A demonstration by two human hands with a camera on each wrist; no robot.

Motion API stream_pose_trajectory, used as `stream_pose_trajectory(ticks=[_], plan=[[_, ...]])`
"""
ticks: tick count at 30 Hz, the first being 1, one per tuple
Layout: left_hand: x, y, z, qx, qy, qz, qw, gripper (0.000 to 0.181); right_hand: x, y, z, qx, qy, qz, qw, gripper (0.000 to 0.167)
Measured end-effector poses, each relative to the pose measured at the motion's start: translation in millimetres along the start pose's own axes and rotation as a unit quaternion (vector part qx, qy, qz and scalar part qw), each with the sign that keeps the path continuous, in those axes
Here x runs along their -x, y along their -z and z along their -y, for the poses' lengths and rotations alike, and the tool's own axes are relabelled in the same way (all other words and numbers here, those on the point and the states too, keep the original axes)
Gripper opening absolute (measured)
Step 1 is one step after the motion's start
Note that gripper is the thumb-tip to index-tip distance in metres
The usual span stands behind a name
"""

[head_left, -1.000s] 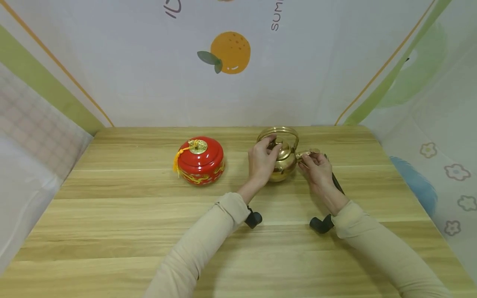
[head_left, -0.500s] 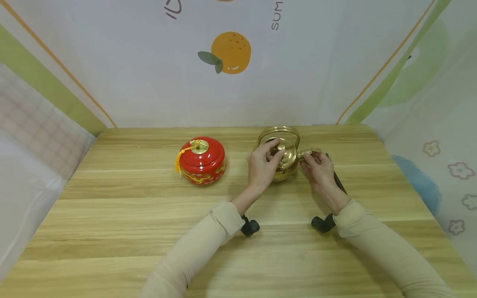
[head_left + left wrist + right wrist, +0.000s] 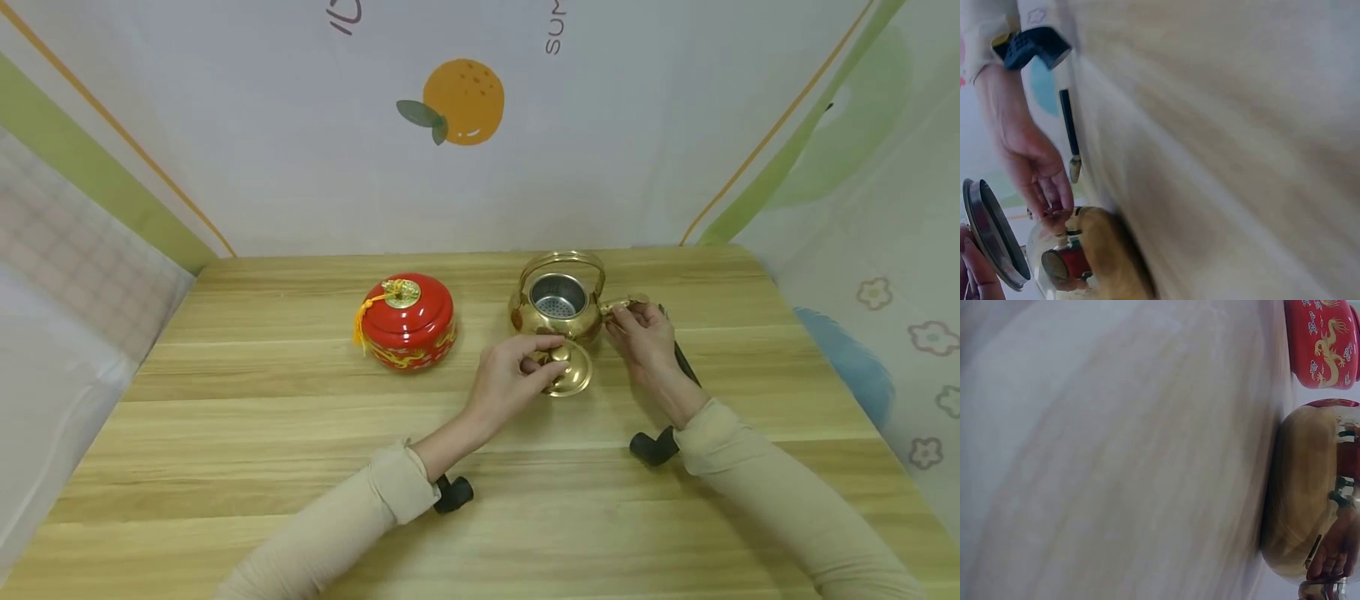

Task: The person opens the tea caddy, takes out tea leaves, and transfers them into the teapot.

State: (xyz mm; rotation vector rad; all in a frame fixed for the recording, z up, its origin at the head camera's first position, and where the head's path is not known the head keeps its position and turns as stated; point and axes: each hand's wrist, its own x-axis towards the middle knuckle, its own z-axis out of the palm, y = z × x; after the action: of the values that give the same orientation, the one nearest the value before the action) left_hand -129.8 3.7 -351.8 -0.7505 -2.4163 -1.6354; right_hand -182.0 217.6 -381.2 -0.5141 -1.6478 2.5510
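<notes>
The brass teapot (image 3: 577, 327) stands upright on the wooden table (image 3: 300, 433), its spout (image 3: 610, 307) pointing to the person's right and its long axis running side to side beneath the arched handle (image 3: 566, 257). A perforated steel strainer (image 3: 558, 297) sits in its open mouth. On the teapot's near side, the left hand (image 3: 510, 375) pinches the round lid (image 3: 572, 371) by its knob, holding it tilted. At the teapot's right, the right hand (image 3: 647, 342) pinches the spout. Half a second ago the lid was over the mouth; now it is off and nearer the person, while the right hand keeps its place. Left of the teapot, well apart, stands a red lidded jar (image 3: 408, 333) with a yellow tassel (image 3: 361, 321); a black-handled tool (image 3: 684, 367) lies to its right.
</notes>
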Motion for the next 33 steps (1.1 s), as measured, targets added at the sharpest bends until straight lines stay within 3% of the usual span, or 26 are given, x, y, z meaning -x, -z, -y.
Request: stream_pose_trajectory(ticks=[4, 13, 26, 33], plan=[[11.7, 3.6, 3.8, -0.013, -0.003, 0.024, 0.9996, 0.025, -0.8, 0.3, -0.5, -0.007, 0.000, -0.001, 1.0000, 0.007], [26.6, 7.9, 17.3, -0.032, 0.043, 0.077, 0.9956, 0.023, -2.3, 0.1, -1.0, -0.012, -0.011, -0.003, 0.9999, 0.008], [30.7, 5.8, 26.0, -0.045, 0.109, 0.143, 0.9827, 0.021, -3.3, 1.3, -1.2, -0.022, -0.012, -0.006, 0.9997, 0.009], [30.0, 4.1, 26.7, -0.070, 0.118, 0.161, 0.9774, 0.020, -2.9, 1.0, -0.8, -0.014, -0.011, -0.005, 0.9998, 0.009]])
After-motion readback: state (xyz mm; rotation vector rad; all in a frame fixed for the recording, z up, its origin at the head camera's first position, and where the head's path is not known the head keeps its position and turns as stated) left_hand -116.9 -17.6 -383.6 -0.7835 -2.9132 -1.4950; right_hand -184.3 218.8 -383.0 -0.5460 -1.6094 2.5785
